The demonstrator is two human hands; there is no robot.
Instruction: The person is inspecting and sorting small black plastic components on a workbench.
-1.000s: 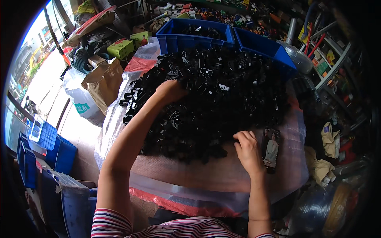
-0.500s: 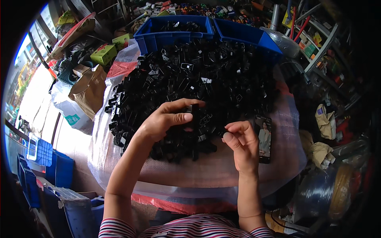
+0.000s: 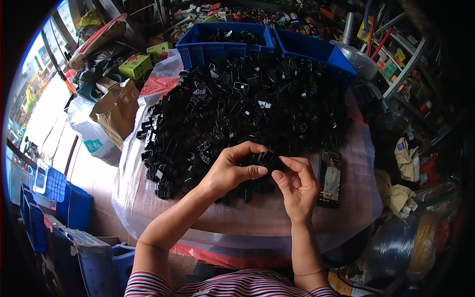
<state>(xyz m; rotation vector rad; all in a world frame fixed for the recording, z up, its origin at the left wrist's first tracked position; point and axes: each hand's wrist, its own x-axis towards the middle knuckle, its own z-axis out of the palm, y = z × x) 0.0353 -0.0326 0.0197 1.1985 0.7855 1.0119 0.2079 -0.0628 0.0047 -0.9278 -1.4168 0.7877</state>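
Facing heaped black pieces past left hand and right hand, with blue bins farther, phone rightward.
Pinching finger-masked black part in left, with right drawn narrow at its right side; too dark to tell right's grip, long axis or direction.

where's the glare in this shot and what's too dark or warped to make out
Head view: daylight blows out the ground at left to near white; head view: the pile of black parts is so dark that many pieces merge, and the black part at the left hand's fingertips lacks clear detail; head view: fisheye bending, corners black.
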